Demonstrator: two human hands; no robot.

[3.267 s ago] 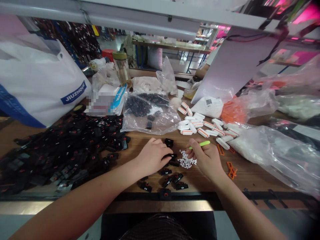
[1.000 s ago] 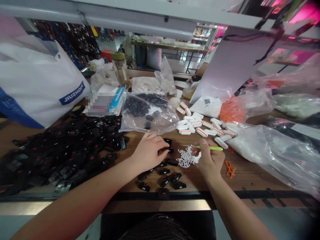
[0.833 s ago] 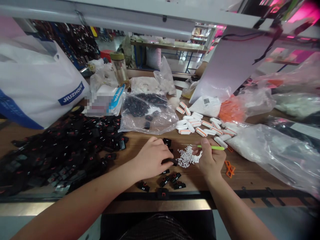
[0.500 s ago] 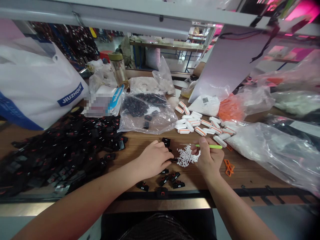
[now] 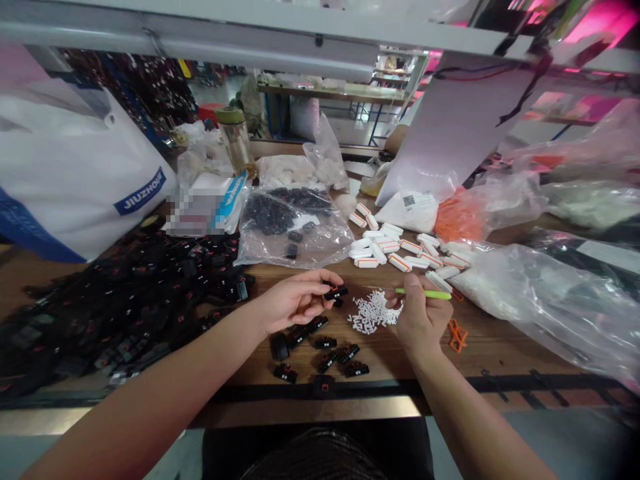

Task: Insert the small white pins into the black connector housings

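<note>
A black connector housing [image 5: 336, 292] with a red clip is pinched between the thumb and fingers of my left hand [image 5: 295, 300]. My right hand [image 5: 423, 317] is closed round a thin pick with a yellow-green handle [image 5: 435, 294]; its fine tip points left toward the held housing. Beneath that tip lies a small heap of white plugs [image 5: 373, 312], just left of my right fingers. Several more black connector housings [image 5: 326, 343] lie loose on the table below my left hand.
A big pile of black housings [image 5: 150, 300] spreads at left. White and orange connectors [image 5: 400, 262] lie behind the plugs, orange clips [image 5: 457, 335] right of my right hand. A clear bag of black parts [image 5: 295, 227] sits behind; a filled plastic bag [image 5: 540, 300] lies at right.
My left hand has picked up a black connector housing from the table and turned it up between its fingers. My right hand has shifted slightly right with the pick.
</note>
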